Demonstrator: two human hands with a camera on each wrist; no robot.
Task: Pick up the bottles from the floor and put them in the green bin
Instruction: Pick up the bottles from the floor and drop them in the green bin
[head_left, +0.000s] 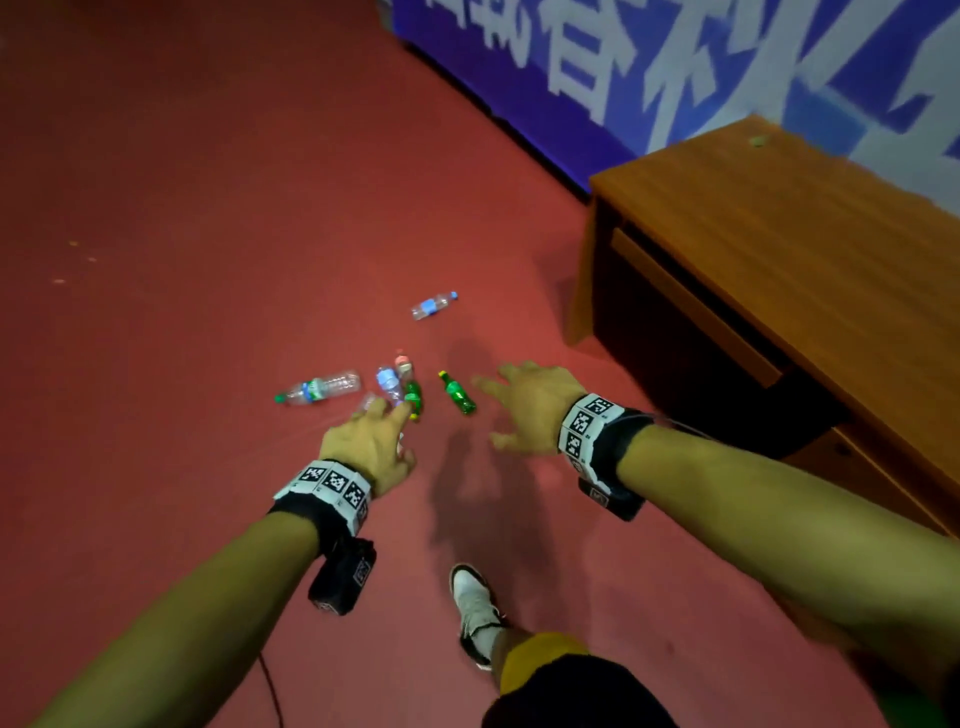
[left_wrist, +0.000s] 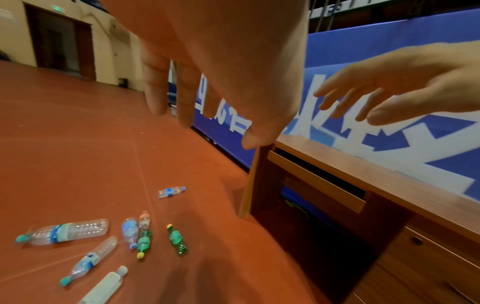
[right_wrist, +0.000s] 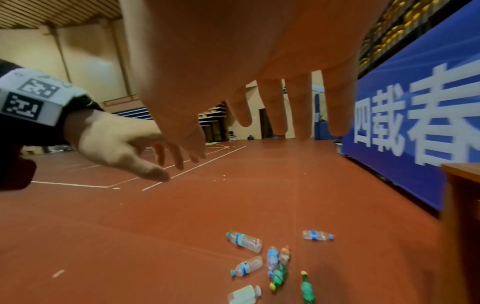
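A: Red floor (head_left: 182, 208), bottles?
B: Lying clustered; big clear bottle (head_left: 322, 388) leftmost, lone green bottle (head_left: 458, 393) right.
A: Hands?
B: Left hand (head_left: 371, 447) spread above cluster, empty. Right hand (head_left: 530, 405) spread, empty, beside wooden desk (head_left: 779, 249).

Bottles (left_wrist: 130, 231) lie scattered on the floor — clear (some green).

- Left hand (head_left: 370, 441) covers two floor bottles in the head view.
- White-labelled bottle (left_wrist: 103, 288): base cut off by the lower edge.
- Green bottle (right_wrist: 307, 289): base cut off likewise.
- Bottle labels: too small to read.
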